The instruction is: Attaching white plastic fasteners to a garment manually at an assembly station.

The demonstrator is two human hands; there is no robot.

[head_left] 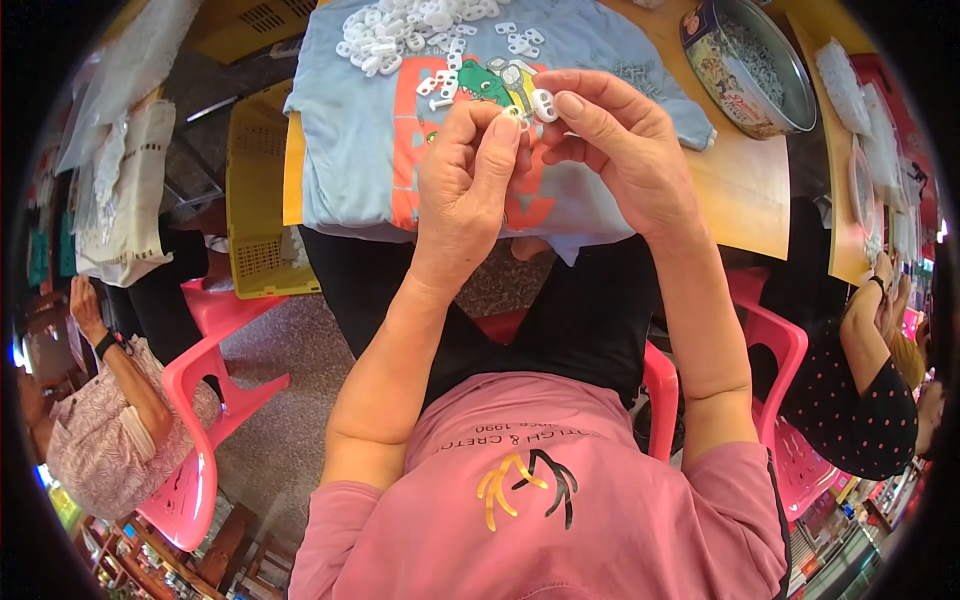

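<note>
White clip (544,105) near twelve o'clock: fingers of right hand (632,150) clamp it; left hand's (462,190) pinch a small piece (523,121). Edge grips should keep holes visible.

A white plastic piece (544,105), rounded and pierced by two holes, was held upright between the right hand (635,155)'s thumb and fingers. Just beside it, a second pale piece (513,113), partly hidden, showed at the left hand (465,190)'s thumb tip.

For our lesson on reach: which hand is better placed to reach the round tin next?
Probably the right hand: though pinching a small white piece, it is nearer the tin than the left hand.
</note>
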